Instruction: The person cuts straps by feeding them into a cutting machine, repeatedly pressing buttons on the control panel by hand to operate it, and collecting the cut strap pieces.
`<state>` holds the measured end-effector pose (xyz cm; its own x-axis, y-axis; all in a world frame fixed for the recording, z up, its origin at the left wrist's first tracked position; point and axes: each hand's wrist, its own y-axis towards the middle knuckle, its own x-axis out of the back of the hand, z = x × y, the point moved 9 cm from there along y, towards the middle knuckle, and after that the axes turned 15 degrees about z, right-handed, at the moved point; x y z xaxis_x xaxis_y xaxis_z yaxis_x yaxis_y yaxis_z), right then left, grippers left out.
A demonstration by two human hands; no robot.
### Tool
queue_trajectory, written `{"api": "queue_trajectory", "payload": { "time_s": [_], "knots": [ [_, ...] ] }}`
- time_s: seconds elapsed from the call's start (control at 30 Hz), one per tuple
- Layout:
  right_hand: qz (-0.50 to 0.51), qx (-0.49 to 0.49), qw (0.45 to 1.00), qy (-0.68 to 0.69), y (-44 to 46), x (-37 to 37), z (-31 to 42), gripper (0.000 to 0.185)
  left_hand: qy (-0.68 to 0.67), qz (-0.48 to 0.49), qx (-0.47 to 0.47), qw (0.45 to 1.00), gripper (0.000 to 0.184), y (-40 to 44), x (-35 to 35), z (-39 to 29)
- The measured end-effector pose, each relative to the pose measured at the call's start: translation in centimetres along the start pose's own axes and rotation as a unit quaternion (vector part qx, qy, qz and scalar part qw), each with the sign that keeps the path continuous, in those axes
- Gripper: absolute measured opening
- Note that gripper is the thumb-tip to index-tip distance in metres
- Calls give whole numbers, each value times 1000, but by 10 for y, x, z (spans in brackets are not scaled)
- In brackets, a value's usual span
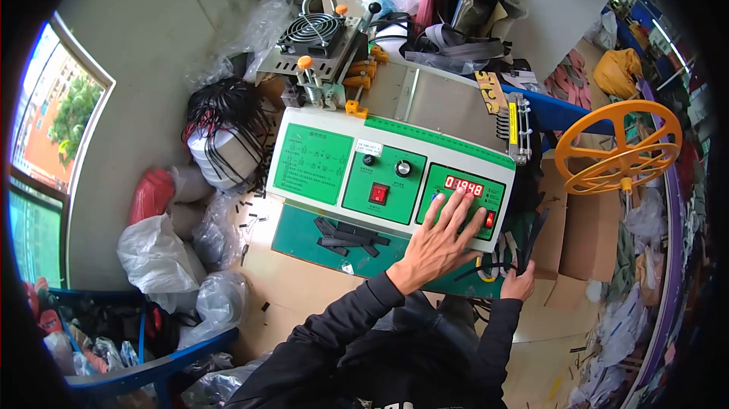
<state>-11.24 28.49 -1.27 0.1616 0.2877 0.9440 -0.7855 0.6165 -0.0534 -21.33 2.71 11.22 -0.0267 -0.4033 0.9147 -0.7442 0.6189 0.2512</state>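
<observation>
My left hand [442, 240] lies on the green control panel of a white and green benchtop machine [277, 196], its fingers stretched out over the keys below a lit red digit display [463, 184]. No object shows in that hand. At the machine's right end, my right hand [518, 284] is closed around some black straps [536, 240] that stick up past the fingers. Beside it lies a yellow and white curved thing [483, 266], partly hidden. Several short black strips [349, 238] rest on the green mat [292, 230] in front of the machine.
An orange spoked reel [626, 183] stands at the right, above an open cardboard box [588, 242]. A fan unit [313, 29] sits at the machine's left back. Plastic bags [159, 257] and a white bundle with black cords [216, 154] crowd the left. Black scraps litter the floor.
</observation>
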Motion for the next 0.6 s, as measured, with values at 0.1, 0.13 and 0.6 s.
{"api": "queue_trajectory", "payload": {
  "time_s": [0.1,0.13,0.6],
  "knots": [
    [2,2,1000,0,3,-1,1,37,1,2,2,1000,71,2,-1,1],
    [3,3,1000,-1,4,-1,0,37,0,4,4,1000,71,3,-1,1],
    [1,23,1000,0,-1,2,5,39,-36,-26,-19,999,82,-9,14,-1]
  ]
}}
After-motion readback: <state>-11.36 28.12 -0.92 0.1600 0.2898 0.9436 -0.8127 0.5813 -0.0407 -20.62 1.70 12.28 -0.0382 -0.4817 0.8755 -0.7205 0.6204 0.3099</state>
